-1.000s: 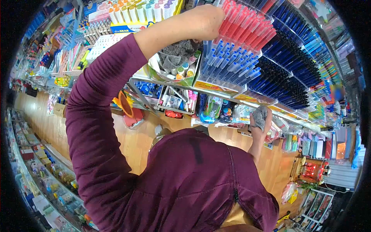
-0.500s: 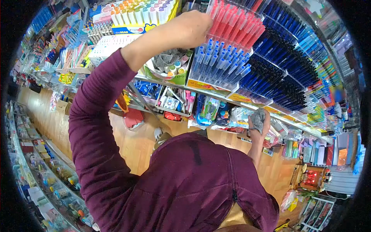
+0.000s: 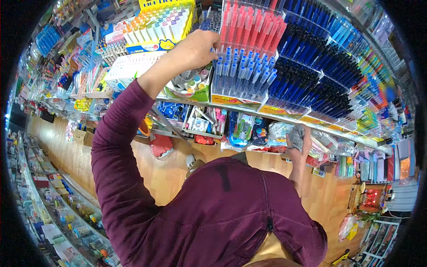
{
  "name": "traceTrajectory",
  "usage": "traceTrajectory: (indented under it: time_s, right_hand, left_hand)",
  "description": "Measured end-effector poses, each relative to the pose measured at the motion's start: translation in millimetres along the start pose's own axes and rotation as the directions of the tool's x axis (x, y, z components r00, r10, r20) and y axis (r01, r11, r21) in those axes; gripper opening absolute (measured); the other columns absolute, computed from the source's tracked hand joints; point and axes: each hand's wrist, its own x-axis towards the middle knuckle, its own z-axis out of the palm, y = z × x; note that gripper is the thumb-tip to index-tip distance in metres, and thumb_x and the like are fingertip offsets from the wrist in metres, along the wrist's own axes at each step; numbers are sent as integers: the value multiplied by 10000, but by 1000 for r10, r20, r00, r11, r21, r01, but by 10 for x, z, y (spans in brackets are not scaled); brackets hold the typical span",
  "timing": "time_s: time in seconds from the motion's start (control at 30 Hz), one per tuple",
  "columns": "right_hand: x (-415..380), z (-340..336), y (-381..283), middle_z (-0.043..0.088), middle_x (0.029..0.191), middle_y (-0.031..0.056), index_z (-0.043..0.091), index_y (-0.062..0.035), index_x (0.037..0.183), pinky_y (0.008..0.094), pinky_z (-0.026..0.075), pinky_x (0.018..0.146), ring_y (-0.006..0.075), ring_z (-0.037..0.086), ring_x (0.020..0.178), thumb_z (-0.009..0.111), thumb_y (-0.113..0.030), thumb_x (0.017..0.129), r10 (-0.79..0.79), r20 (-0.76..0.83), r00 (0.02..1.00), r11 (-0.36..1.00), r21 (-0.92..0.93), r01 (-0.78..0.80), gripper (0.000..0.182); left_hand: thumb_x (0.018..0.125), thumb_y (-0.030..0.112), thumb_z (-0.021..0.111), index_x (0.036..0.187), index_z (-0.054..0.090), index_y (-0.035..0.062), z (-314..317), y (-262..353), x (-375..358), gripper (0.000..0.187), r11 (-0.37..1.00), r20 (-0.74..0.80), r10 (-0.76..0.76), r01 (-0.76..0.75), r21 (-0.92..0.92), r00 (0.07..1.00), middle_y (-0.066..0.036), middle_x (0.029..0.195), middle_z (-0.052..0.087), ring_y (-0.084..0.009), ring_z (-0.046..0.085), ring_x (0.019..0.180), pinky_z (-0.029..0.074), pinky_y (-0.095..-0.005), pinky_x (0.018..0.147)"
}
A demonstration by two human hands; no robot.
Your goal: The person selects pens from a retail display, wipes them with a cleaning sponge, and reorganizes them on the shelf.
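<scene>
- Lower now than a second ago, the left hand (image 3: 195,46) has slid from the top of the red pens down to the row of light-blue capped pens (image 3: 238,71); I read that as the wiping pass moving one tier down the display.
- Its fingers are curled against the pen caps, knuckles toward me; a bit of grey cloth showed under it earlier, but I cannot tell whether it grips anything at this point.
- Right hand (image 3: 297,144) has hardly moved: it stays raised at the lower shelf edge, clenched around a crumpled grey cloth (image 3: 298,135).
- Just left of the left hand, a green tub of small bottles (image 3: 191,86) sits on the same shelf, with what looks like grey cloth lying in it.
- Above the blue caps stands the block of red pens (image 3: 251,29), now clear of the hand; to the right run tiers of dark blue pens (image 3: 311,58).
- Up and left is a yellow box of pastel highlighters (image 3: 153,24).
- Below the shelf lip, packaged goods hang or lie, among them a green-and-blue blister pack (image 3: 242,129) near the right hand.
- My view has tilted upward somewhat, so more of the upper display shows.
- Maroon sleeve (image 3: 120,147) fills the foreground over a wooden floor (image 3: 164,169).
</scene>
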Motion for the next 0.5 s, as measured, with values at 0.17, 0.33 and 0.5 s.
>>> traceTrajectory:
  time_s: [0.17, 0.33, 0.5]
  right_hand:
    - [-20, -21, 42, 583, 918, 109, 486, -34, 1128, 308, 458, 761, 201, 573, 812, 730, -14, 657, -76, -57, 996, 997, -6, 75, 531]
    - [-58, -37, 107, 598, 830, 108, 496, -44, 1107, 311, 473, 679, 223, 593, 716, 728, -29, 644, -70, -91, 993, 998, -2, 70, 517]
    - [-41, -41, 90, 607, 841, 114, 497, -58, 1091, 319, 482, 680, 232, 611, 733, 729, -34, 645, -88, -86, 992, 996, -35, 86, 503]
  left_hand:
    - [755, 118, 654, 986, 555, -5, -59, -45, 30, 280, 991, -28, -103, 100, -84, 994, -129, 655, 600, -207, 587, 606, 452, -322, 567]
    - [773, 107, 648, 896, 589, -28, -70, -233, -4, 192, 968, -81, -212, 198, -156, 974, -106, 640, 613, -135, 559, 518, 438, -298, 486]
    - [791, 69, 626, 899, 611, -24, 100, -168, 30, 143, 963, -104, -250, 236, -132, 963, -88, 650, 611, -119, 573, 552, 449, -270, 506]
